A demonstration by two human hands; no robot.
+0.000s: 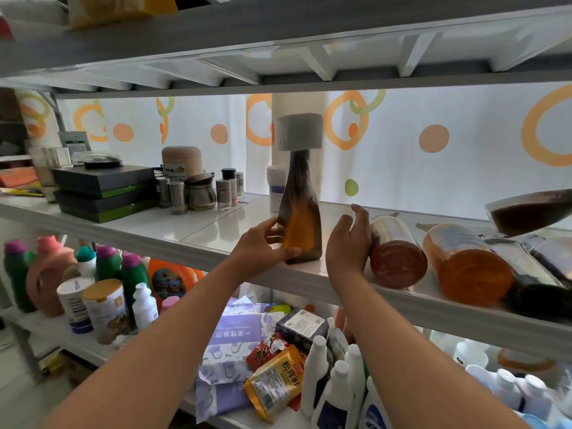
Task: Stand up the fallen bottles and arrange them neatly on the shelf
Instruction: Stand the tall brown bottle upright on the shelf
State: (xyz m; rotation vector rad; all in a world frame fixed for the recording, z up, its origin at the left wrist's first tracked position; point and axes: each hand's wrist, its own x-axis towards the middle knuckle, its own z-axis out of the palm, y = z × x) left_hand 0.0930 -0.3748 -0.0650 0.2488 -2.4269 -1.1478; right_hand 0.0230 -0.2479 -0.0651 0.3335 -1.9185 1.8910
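One stack of flat dark boxes (102, 193) at the far left of the middle shelf (213, 227). Behind and to its right, one tan lidded canister (182, 159). In front of that, six small seasoning containers (200, 193) in a tight cluster: two steel shakers, one dark-lidded glass pot, three slim glass shakers. Further right, one white tub (275, 187), partly hidden.

One upright bottle (299, 212), grey-capped and waisted, with amber and dark contents, standing at the shelf's front edge just in front of the tub. Left hand (261, 247) clamped on the lower body of this bottle, thumb across the front, fingers round the far side. Right hand (346, 246) just to the right, fingers apart and loosely curved, nothing held, palm close against the red-based bottle (397, 263); contact not determinable.

Four fallen bottles countable on the same shelf: the red-based bottle and one orange bottle (467, 267) side by side, bases towards the viewer; one dark-based bottle (538, 300) beside them; one bottle of dark liquid (526, 213) tilted above these at the frame edge. Others there too cropped to count.

On the lower shelf (52, 332), left to right: six detergent jugs (49, 274), two round tins (105, 308), two purple wipe packs (232, 342), one yellow packet (275, 382), several white squeeze bottles (334, 385).
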